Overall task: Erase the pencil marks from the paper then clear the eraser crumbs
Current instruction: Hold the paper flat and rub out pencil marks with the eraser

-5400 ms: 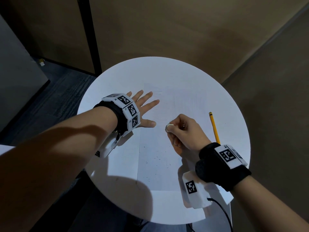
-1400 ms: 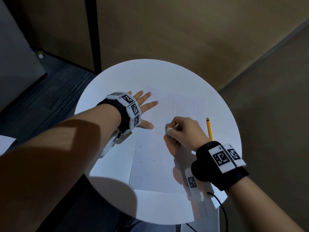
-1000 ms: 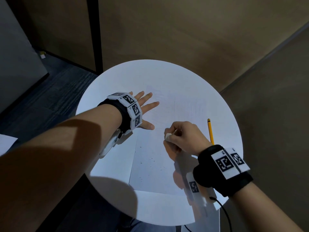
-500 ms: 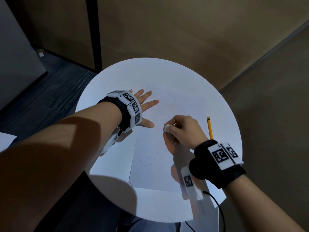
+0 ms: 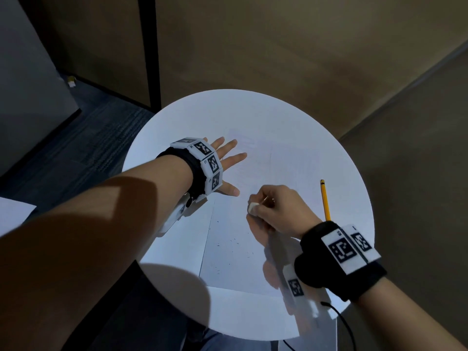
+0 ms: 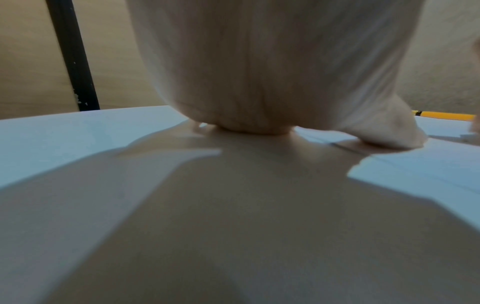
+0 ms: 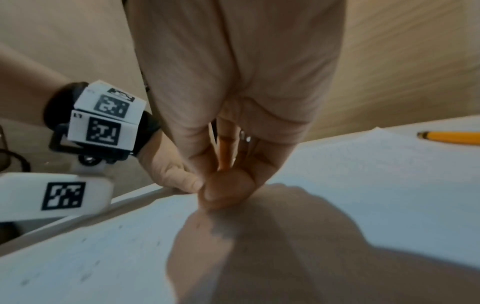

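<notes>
Right hand (image 5: 281,209) pinched the white eraser (image 5: 252,207) against the paper (image 5: 235,249), left of the pencil (image 5: 325,200). Left hand (image 5: 226,162) lay spread flat on the paper's far left part, pinning it. Crumbs (image 5: 234,245) lay nearer the person. I judged short, light strokes best, so the sheet would not wrinkle.

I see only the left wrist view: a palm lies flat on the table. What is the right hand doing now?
Observer: The right hand pinches a white eraser and holds it down on the paper.
Operator: Are there crumbs on the sheet?
Observer: Yes, dark crumbs lie scattered on its near half, not yet cleared.
Operator: Something yellow shows at my right edge.
Observer: That is a pencil, lying to the right of the right hand, and no hand touches it.
</notes>
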The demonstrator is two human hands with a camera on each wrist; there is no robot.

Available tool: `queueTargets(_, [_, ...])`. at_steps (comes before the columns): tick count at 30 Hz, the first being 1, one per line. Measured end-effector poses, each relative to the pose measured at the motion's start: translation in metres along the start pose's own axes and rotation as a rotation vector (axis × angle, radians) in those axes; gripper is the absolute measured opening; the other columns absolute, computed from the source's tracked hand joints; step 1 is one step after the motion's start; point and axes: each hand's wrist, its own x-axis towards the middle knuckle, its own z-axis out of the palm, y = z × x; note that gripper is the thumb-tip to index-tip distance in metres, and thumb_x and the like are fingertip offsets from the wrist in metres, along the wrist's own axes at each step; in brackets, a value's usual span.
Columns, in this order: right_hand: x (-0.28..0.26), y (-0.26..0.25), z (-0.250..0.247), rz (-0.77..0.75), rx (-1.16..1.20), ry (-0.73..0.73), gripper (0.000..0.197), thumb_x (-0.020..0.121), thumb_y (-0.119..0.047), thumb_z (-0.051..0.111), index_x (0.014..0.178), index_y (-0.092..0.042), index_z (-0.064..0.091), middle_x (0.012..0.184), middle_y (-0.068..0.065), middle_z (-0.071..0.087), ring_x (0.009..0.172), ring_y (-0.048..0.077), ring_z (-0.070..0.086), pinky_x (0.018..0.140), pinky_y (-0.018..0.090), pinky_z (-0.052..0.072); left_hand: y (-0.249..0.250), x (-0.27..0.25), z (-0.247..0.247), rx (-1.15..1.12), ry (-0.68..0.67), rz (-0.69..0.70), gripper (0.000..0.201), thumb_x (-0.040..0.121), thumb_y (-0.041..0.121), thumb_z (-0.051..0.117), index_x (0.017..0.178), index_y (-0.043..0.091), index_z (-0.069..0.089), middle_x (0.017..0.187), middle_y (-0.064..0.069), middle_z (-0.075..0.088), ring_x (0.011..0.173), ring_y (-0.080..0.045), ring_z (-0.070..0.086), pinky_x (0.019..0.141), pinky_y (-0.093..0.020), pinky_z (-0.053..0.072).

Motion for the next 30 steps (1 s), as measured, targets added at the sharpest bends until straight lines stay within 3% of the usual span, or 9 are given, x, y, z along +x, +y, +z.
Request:
queueTargets(3, [0.007,-0.002,-0.009,0.009,0.012,0.014,0.016,0.084,-0.014,0.061,0.069,-0.019,0.060,0.057,-0.005,0.060,0.043,-0.002,0.053,0.051,0.009,0.041,-0.001,0.001,0.000,-0.002,0.000,0.000,0.095,0.074,0.083,0.031,0.145,0.042,-0.018,0.154,0.006,-0.027,0.144,-0.021,-0.020,0.114,-0.049,-0.010])
queueTargets(6, [0.010,-0.001,-0.002,0.012,0.014,0.117,0.008,0.086,-0.015,0.058,0.079,-0.013,0.063,0.061,-0.006,0.060,0.052,0.002,0.053,0.054,0.010,0.040,0.000,0.000,-0.001,0.004,-0.003,0.001,0.095,0.075,0.083,0.031,0.145,0.042,-0.019,0.154,0.006,-0.028,0.144,-0.022,-0.021,0.114,-0.049,-0.010])
queueTargets(8, [0.003,0.000,0.004,-0.010,-0.028,0.078,0.012,0.087,-0.016,0.058,0.075,-0.017,0.059,0.064,-0.011,0.058,0.056,-0.001,0.053,0.052,0.006,0.038,0.000,-0.001,-0.001,0.008,-0.009,0.002,0.095,0.076,0.082,0.032,0.145,0.042,-0.019,0.154,0.006,-0.028,0.144,-0.022,-0.021,0.114,-0.049,-0.010])
queueTargets(11, [0.001,-0.003,-0.005,0.013,-0.034,-0.040,0.021,0.084,-0.015,0.062,0.065,-0.022,0.056,0.060,-0.009,0.059,0.045,-0.004,0.053,0.048,0.006,0.039,0.000,-0.001,-0.002,0.001,-0.013,0.004,0.095,0.076,0.081,0.033,0.145,0.042,-0.018,0.154,0.006,-0.028,0.144,-0.022,-0.021,0.114,-0.049,-0.010])
queueTargets(13, [0.010,-0.002,-0.009,0.017,0.011,0.026,0.016,0.083,-0.014,0.062,0.068,-0.018,0.060,0.056,-0.003,0.061,0.041,0.000,0.053,0.050,0.010,0.041,0.000,0.000,-0.002,0.011,-0.007,0.006,0.095,0.076,0.082,0.032,0.145,0.042,-0.019,0.154,0.006,-0.028,0.144,-0.022,-0.020,0.114,-0.049,-0.009])
queueTargets(16, [0.012,-0.002,0.001,0.025,0.053,0.118,0.010,0.085,-0.014,0.059,0.076,-0.015,0.062,0.063,0.000,0.063,0.050,0.004,0.055,0.055,0.016,0.042,0.001,0.000,-0.002,0.019,-0.007,0.002,0.095,0.075,0.082,0.030,0.145,0.042,-0.020,0.154,0.005,-0.029,0.144,-0.022,-0.021,0.114,-0.049,-0.009])
queueTargets(20, [0.002,-0.004,0.000,0.005,-0.022,-0.038,0.021,0.084,-0.014,0.060,0.066,-0.022,0.055,0.062,-0.003,0.061,0.048,-0.001,0.053,0.049,0.006,0.039,0.000,0.000,-0.001,0.000,-0.012,0.004,0.095,0.075,0.081,0.033,0.145,0.042,-0.017,0.154,0.006,-0.028,0.144,-0.022,-0.021,0.114,-0.050,-0.010])
queueTargets(26, [0.011,0.002,0.003,0.033,0.066,0.116,0.011,0.085,-0.015,0.060,0.074,-0.016,0.061,0.061,-0.004,0.061,0.047,0.000,0.054,0.057,0.020,0.043,0.001,0.001,0.000,0.006,0.003,0.007,0.095,0.075,0.082,0.031,0.145,0.042,-0.019,0.154,0.006,-0.029,0.144,-0.022,-0.021,0.114,-0.049,-0.010])
queueTargets(30, [0.001,-0.001,-0.001,0.007,-0.004,-0.032,0.017,0.084,-0.015,0.061,0.069,-0.021,0.058,0.061,-0.007,0.061,0.049,-0.002,0.055,0.052,0.010,0.041,0.000,0.000,0.000,-0.010,0.002,0.012,0.095,0.075,0.081,0.034,0.145,0.043,-0.017,0.154,0.006,-0.028,0.144,-0.022,-0.021,0.114,-0.049,-0.011])
